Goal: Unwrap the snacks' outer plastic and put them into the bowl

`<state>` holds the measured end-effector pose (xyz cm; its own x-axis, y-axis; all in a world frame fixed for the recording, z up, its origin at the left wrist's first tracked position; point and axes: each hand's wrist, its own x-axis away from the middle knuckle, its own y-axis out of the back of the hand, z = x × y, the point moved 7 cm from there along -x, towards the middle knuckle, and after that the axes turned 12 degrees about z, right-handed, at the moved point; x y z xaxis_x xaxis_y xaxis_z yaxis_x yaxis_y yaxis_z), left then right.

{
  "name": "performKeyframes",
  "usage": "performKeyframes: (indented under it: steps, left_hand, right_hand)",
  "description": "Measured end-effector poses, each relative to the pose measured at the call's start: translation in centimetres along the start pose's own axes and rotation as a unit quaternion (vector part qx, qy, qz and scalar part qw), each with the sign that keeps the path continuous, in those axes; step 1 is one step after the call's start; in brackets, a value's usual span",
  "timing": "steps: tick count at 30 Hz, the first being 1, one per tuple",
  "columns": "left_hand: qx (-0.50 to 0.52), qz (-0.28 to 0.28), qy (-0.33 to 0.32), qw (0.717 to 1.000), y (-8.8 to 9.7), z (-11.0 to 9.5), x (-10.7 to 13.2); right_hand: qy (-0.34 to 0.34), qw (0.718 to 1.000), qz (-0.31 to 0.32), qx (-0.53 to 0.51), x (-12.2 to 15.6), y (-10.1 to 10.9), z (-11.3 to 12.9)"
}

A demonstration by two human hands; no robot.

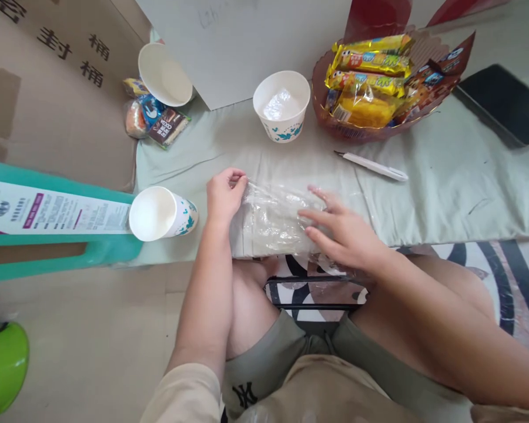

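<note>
At the near edge of a cloth-covered worktop (458,200), a crumpled sheet of clear plastic film (273,220) lay between the person's two hands, part of it reaching past the edge above the lap. The left hand (224,197) held the film's left side, its thumb and fingers (235,173) pinched together on the material. The right hand (348,238) lay over the opposite side, its fingers (320,219) spread apart; whether the fingertips pressed on the film or hovered just above it could not be told. Beyond the film stood a leaf-patterned paper cup (286,131) with shiny clear material inside. A second paper cup (186,218), its opening toward the left, was near the left hand. A third paper cup (165,73) was farther back, beside several snack packets (165,126). Right of the upright cup, a translucent reddish bowl (357,134) contained yellow-wrapped snacks (370,82) and a brown packet (443,76). A white-handled cutter (374,166) lay in front of the bowl, and a dark flat rectangular object (506,103) lay to its right.
</note>
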<state>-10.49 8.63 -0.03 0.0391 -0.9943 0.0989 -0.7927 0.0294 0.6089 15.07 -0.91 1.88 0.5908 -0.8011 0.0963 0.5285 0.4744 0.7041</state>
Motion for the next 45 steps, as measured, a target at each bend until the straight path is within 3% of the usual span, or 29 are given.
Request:
performKeyframes:
  steps: [4,6,9,10,12,13,15,17,21,23,25,28,31,34,37,41,43,45]
  left_hand:
    - [-0.033,0.002,-0.001,0.999,-0.3,-0.5,-0.4]
    - [-0.045,-0.042,-0.022,0.998,0.3,-1.5,0.3]
    - [-0.043,-0.112,-0.144,0.982,1.0,-4.7,3.3]
    - [-0.031,-0.086,-0.205,0.974,0.6,-6.1,4.5]
    - [-0.02,0.083,-0.302,0.949,-1.8,-8.5,6.7]
    - [-0.048,0.183,-0.299,0.935,-3.4,-8.9,7.5]
    - [-0.113,0.313,-0.265,0.905,-5.7,-8.6,8.6]
    - [-0.168,0.346,-0.22,0.897,-6.6,-7.5,8.4]
    - [-0.156,0.288,-0.193,0.925,-5.8,-5.8,6.5]
    - [-0.109,0.23,-0.193,0.948,-4.5,-5.5,5.7]
    - [-0.053,0.17,-0.175,0.968,-3.2,-5.1,5.1]
    - [0.029,0.09,-0.116,0.989,-1.8,-4.0,4.3]
    - [0.083,0.027,-0.061,0.994,-1.3,-2.6,3.6]
    - [0.088,0.004,-0.057,0.995,-1.1,-1.9,3.1]
    - [0.028,0.058,-0.139,0.988,-1.5,-2.8,3.4]
    - [-0.073,0.198,-0.239,0.948,-3.1,-3.8,4.5]
    - [-0.087,0.199,-0.23,0.949,-3.3,-3.6,4.4]
    - [-0.078,0.157,-0.223,0.959,-2.9,-3.4,4.0]
  right_hand:
    - [-0.032,0.985,-0.077,-0.152,-0.3,2.0,-2.7]
    - [-0.073,0.97,-0.121,-0.2,-0.6,2.7,-4.4]
    - [-0.128,0.957,-0.145,-0.216,-1.2,2.9,-6.7]
    - [-0.133,0.958,-0.14,-0.211,-1.4,2.8,-7.2]
    - [-0.12,0.965,-0.131,-0.195,-1.8,2.6,-7.8]
    - [-0.109,0.968,-0.131,-0.185,-1.9,2.6,-7.9]
    - [-0.09,0.972,-0.134,-0.17,-2.0,2.5,-8.1]
    - [-0.09,0.972,-0.133,-0.173,-2.1,2.5,-8.1]
    - [-0.082,0.964,-0.131,-0.215,-1.3,3.4,-7.0]
    - [-0.033,0.971,-0.113,-0.208,-0.6,4.3,-5.7]
    - [0.041,0.984,-0.056,-0.167,0.2,4.8,-4.1]
    - [0.12,0.988,0.044,-0.081,1.4,4.0,-2.6]
    - [0.131,0.989,0.075,-0.005,1.7,2.2,-1.9]
    - [0.138,0.989,0.026,0.047,1.1,0.9,-0.7]
    - [0.123,0.989,-0.086,0.01,0.5,1.9,-0.6]
    - [0.022,0.964,-0.227,-0.135,0.7,4.7,-3.8]
    - [-0.024,0.944,-0.264,-0.196,1.0,5.3,-5.6]
    - [-0.041,0.928,-0.274,-0.247,0.9,5.4,-6.8]
